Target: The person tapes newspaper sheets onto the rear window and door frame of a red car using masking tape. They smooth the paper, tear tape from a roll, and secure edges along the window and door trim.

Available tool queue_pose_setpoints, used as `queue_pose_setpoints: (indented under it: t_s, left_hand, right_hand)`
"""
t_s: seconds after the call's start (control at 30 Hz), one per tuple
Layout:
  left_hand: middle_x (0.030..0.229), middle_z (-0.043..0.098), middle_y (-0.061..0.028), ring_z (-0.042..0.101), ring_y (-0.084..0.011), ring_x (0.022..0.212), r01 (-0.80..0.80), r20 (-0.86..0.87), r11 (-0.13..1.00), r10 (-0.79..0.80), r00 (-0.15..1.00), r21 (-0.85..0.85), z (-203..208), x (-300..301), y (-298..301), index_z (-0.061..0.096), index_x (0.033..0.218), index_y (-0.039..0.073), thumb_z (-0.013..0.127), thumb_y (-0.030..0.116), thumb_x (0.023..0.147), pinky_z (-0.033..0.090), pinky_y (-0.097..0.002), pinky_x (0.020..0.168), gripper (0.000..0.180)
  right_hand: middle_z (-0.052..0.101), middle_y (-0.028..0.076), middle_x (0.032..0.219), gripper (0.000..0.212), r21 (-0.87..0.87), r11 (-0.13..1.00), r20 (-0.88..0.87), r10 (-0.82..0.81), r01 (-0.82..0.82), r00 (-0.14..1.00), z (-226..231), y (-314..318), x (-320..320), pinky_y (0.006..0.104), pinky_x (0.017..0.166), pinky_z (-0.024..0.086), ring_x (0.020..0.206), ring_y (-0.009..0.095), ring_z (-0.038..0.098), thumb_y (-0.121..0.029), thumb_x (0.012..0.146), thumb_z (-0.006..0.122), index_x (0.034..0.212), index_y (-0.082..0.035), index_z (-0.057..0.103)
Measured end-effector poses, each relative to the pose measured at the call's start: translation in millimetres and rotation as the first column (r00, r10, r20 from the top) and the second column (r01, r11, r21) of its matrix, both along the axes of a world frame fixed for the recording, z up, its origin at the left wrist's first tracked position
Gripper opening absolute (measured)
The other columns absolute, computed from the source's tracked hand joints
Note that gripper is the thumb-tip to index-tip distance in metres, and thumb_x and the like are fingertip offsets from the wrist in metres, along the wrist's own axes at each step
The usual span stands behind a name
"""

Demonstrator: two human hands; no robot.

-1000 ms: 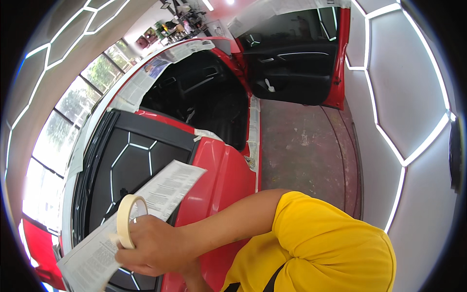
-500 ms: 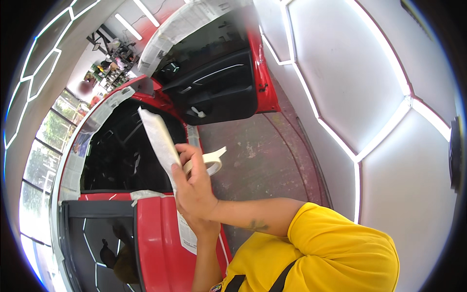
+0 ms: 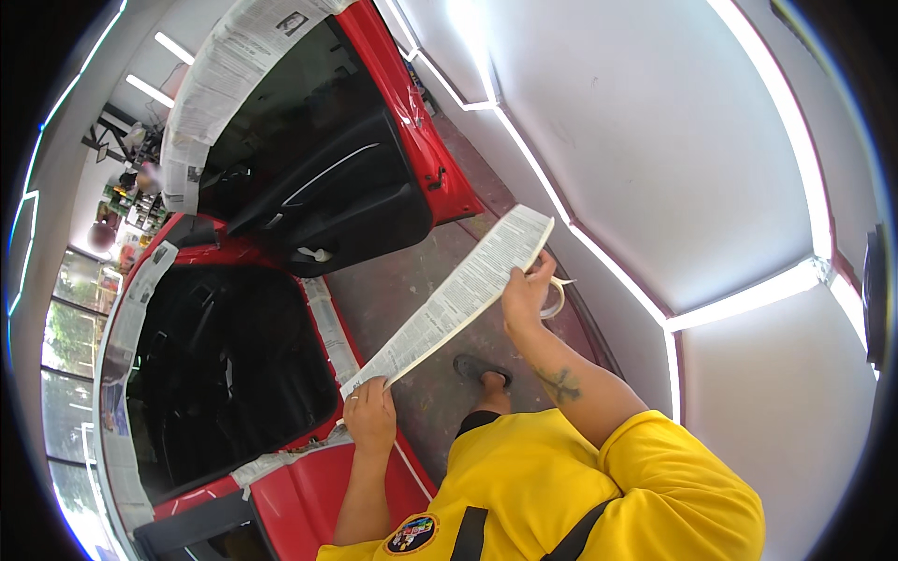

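A long folded strip of newspaper (image 3: 454,297), edged with pale tape, stretches slantwise between my two hands. My left hand (image 3: 370,418) pinches its lower end, close beside the red door frame of the car. Farther right and higher up, my right hand (image 3: 528,294) grips the strip near its wide end. A roll of masking tape (image 3: 559,303) hangs at that hand's fingers, partly hidden behind them, with a loose tail sticking out. Newspaper masking (image 3: 332,327) covers part of the red sill beside the strip's lower end.
The red front door (image 3: 374,56) stands wide ahead, its window edge masked with newspaper (image 3: 224,89). A dark car interior (image 3: 234,355) lies at left, with the red rear door (image 3: 309,496) nearer me. A white wall (image 3: 645,140) with light tubes runs along the right.
My hands were together at the car with the strip upright; now they are apart, the strip stretched between them. My right hand moved right with the tape. The view has shifted.
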State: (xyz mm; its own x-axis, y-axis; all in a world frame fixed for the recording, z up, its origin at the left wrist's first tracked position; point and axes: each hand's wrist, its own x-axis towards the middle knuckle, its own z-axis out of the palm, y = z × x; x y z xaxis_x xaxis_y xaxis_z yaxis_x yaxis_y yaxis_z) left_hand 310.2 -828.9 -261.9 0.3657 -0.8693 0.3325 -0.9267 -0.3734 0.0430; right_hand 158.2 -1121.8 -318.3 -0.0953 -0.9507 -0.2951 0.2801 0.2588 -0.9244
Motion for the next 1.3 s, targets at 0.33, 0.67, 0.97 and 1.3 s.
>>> queue_pose_setpoints:
  t_s: [0.33, 0.67, 0.97, 1.3]
  left_hand:
    - [0.099, 0.075, -0.0072, 0.071, -0.0294, 0.094, 0.440, -0.230, 0.886, -0.402, 0.886, 0.144, 25, 143, -185, 0.081, 0.099, 0.010, 0.084, 0.017, 0.087, 0.055, -0.0421, 0.084, 0.013]
    - [0.093, 0.071, -0.0072, 0.067, -0.0321, 0.091, 0.602, -0.395, 0.751, -0.483, 0.782, 0.273, 20, 210, -365, 0.078, 0.101, 0.009, 0.076, 0.025, 0.097, 0.052, -0.0447, 0.083, 0.017]
    - [0.091, 0.063, -0.0062, 0.064, -0.0289, 0.090, 0.572, 0.040, 0.784, -0.597, 0.801, 0.242, 32, 218, -471, 0.073, 0.098, 0.011, 0.080, 0.019, 0.089, 0.051, -0.0434, 0.083, 0.014]
    - [0.089, 0.055, -0.0104, 0.059, -0.0323, 0.088, 0.604, 0.408, 0.718, -0.695, 0.592, 0.347, 16, 218, -546, 0.070, 0.096, 0.005, 0.084, 0.012, 0.074, 0.049, -0.0462, 0.076, 0.027]
  right_hand:
    - [0.061, 0.029, 0.140, 0.086, 0.411, 0.871, -0.460, -0.056, 0.269, 0.886, -226, -80, -15, 0.0436, 0.109, 0.050, 0.127, 0.038, 0.066, -0.007, 0.094, 0.062, 0.168, -0.003, 0.020]
    - [0.066, 0.024, 0.124, 0.085, 0.428, 0.808, -0.418, -0.219, 0.404, 0.882, -312, -158, 39, 0.0414, 0.088, 0.052, 0.104, 0.030, 0.068, -0.007, 0.090, 0.067, 0.165, -0.006, 0.029]
    - [0.067, 0.007, 0.092, 0.033, 0.471, 0.859, -0.354, 0.393, -0.201, 0.849, -275, -242, 76, 0.0363, 0.083, 0.050, 0.087, 0.017, 0.063, -0.035, 0.097, 0.072, 0.094, -0.002, 0.077]
    - [0.068, 0.007, 0.126, 0.026, -0.110, 0.661, -0.276, 0.697, -0.742, 0.662, -432, -301, 129, 0.0324, 0.097, 0.050, 0.116, 0.015, 0.059, -0.024, 0.100, 0.080, 0.120, -0.007, 0.078]
